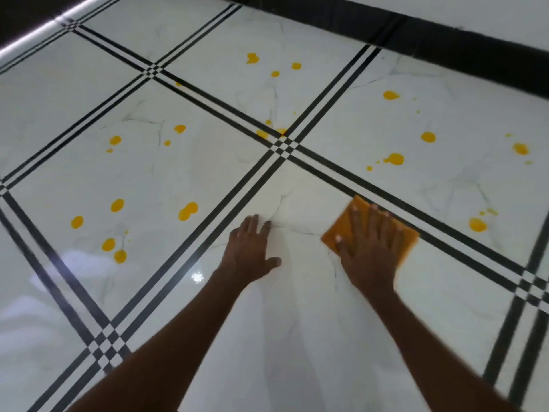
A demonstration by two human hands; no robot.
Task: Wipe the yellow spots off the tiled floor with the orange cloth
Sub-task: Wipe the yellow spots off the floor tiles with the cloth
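Right hand (368, 248) lies flat, fingers spread, pressing the orange cloth (341, 227) at centre right — left hand (252, 251) open on tiled floor (297, 322); yellow spots (187, 211) above.

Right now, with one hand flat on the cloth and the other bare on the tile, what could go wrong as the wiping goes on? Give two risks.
1. The left hand braces bare on the glossy tiled floor; wet tile might let it slide.
2. The right hand presses the orange cloth flat, covering most of it. Pushed through the yellow spots beyond the black lines, it might smear them wider or stain the fingers.
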